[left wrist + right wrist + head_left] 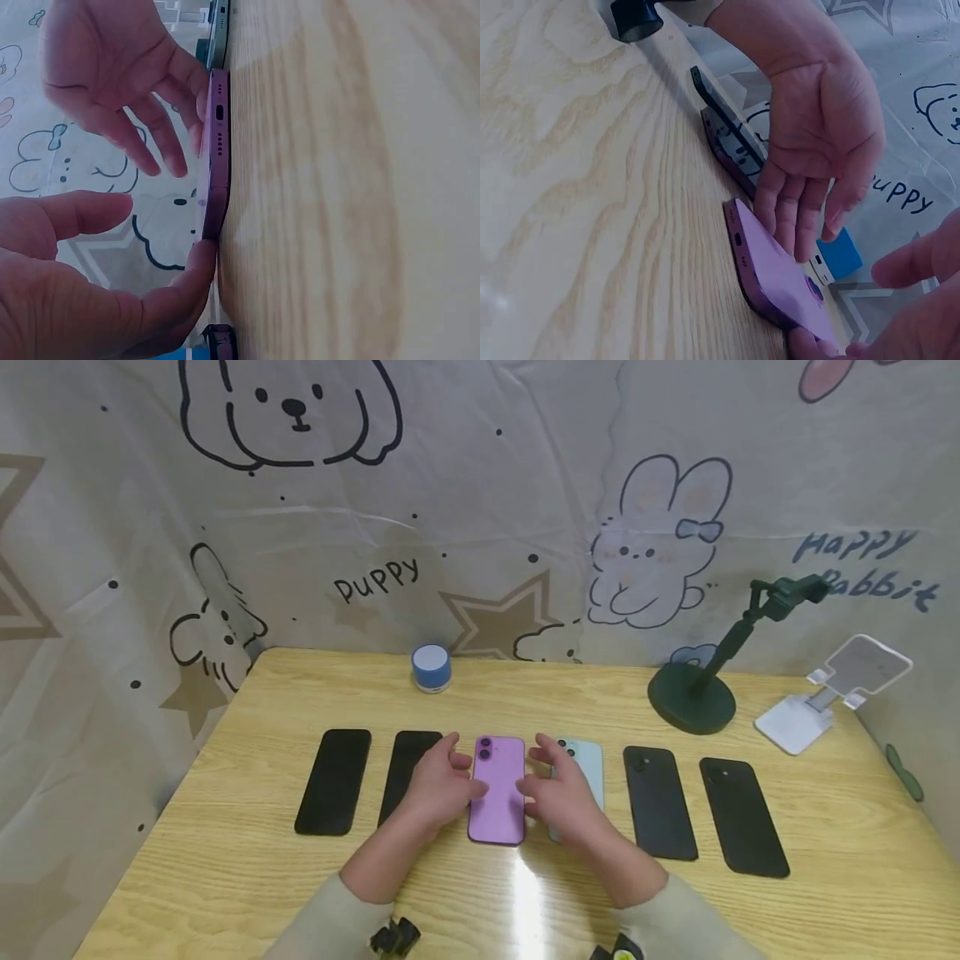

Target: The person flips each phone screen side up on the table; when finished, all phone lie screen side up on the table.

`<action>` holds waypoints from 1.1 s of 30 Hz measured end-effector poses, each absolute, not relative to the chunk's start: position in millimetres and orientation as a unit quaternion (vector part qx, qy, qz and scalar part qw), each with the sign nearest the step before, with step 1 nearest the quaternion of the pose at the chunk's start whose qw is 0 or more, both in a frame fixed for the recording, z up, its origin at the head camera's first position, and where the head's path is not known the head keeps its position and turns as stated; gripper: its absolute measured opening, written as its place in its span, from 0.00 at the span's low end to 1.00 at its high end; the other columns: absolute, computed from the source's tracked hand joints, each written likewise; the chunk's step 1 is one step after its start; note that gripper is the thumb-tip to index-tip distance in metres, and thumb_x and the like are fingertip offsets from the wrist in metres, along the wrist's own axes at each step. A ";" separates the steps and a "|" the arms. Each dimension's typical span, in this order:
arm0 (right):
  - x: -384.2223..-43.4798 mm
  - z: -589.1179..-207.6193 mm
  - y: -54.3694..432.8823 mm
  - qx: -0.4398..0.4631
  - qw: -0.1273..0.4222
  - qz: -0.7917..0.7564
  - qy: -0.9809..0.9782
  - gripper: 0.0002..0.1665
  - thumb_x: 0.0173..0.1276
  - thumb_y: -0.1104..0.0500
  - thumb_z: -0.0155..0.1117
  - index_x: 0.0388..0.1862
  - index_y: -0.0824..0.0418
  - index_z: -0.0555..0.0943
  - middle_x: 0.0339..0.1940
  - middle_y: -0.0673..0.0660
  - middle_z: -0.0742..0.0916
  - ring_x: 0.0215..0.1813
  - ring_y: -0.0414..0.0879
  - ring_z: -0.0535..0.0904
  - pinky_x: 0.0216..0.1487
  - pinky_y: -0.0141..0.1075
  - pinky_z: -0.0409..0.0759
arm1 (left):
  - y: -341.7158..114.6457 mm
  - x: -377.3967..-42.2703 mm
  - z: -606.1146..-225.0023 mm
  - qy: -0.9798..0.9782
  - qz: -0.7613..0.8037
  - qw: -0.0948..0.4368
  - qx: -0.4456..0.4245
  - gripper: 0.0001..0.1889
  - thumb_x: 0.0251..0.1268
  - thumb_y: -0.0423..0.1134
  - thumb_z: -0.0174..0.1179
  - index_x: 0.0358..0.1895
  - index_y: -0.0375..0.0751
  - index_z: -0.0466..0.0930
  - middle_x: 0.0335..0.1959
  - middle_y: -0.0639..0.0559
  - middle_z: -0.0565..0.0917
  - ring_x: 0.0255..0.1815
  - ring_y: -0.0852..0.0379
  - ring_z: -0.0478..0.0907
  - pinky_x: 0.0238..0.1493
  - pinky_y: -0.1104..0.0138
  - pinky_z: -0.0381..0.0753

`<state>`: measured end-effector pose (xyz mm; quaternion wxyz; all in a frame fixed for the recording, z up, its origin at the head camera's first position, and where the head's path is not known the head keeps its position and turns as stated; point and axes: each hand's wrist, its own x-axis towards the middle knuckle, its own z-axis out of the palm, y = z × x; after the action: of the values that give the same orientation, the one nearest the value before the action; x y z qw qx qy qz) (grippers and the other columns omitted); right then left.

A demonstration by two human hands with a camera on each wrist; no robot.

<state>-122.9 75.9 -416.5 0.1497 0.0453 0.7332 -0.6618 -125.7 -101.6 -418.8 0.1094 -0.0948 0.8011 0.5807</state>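
Observation:
A pink smartphone (498, 793) lies back up on the wooden table, its camera lenses at the far left corner. My left hand (441, 785) is at its left edge; in the left wrist view, the fingers (176, 307) touch that edge while the thumb stays raised. From the other side my right hand (558, 793) reaches in, fingertips right at the right edge, thumb held off. Both hands have relaxed fingers. Behind the left hand, a black phone (408, 756) is partly covered. The right hand partly hides a mint-green phone (591, 767).
Another black phone (333, 782) lies far left. To the right are a dark grey phone (660, 802) and a black phone (744, 817). A blue-and-white cylinder (431, 670), a dark green stand (693, 697) and a white phone stand (797, 723) line the back.

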 end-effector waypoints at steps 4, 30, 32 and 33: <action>-124.3 -418.2 69.1 0.047 0.136 -0.632 0.761 0.47 0.60 0.78 0.58 0.78 0.67 0.56 0.70 0.69 0.69 0.60 0.62 0.74 0.45 0.43 0.83 | -101.8 -126.8 -420.5 0.790 0.595 0.109 -0.100 0.49 0.47 0.16 0.66 0.77 0.31 0.55 0.54 0.38 0.76 0.54 0.43 0.75 0.51 0.57 0.81; -124.5 -425.6 85.7 0.065 0.135 -0.675 0.722 0.33 0.63 0.76 0.62 0.69 0.69 0.72 0.55 0.65 0.81 0.49 0.53 0.83 0.44 0.43 0.84 | -99.0 -120.0 -424.4 0.678 0.711 0.108 -0.152 0.36 0.48 0.09 0.58 0.66 0.27 0.70 0.52 0.36 0.77 0.49 0.44 0.78 0.45 0.60 0.83; -124.9 -426.3 87.8 0.068 0.137 -0.691 0.707 0.33 0.63 0.76 0.61 0.69 0.70 0.71 0.56 0.66 0.81 0.48 0.53 0.83 0.43 0.43 0.84 | -98.6 -120.1 -424.4 0.674 0.715 0.108 -0.149 0.33 0.50 0.11 0.58 0.65 0.26 0.71 0.51 0.36 0.78 0.49 0.44 0.78 0.45 0.60 0.83; -125.2 -426.7 88.7 0.070 0.138 -0.697 0.700 0.32 0.64 0.76 0.61 0.69 0.70 0.71 0.56 0.67 0.80 0.48 0.53 0.83 0.43 0.42 0.84 | -98.4 -120.2 -424.3 0.674 0.716 0.106 -0.148 0.32 0.50 0.11 0.58 0.63 0.26 0.72 0.51 0.36 0.78 0.49 0.44 0.78 0.45 0.60 0.83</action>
<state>-125.2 88.7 -426.7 0.1384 0.0697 0.6999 -0.6972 -120.2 -98.4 -424.3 0.1062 -0.1478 0.6736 0.7163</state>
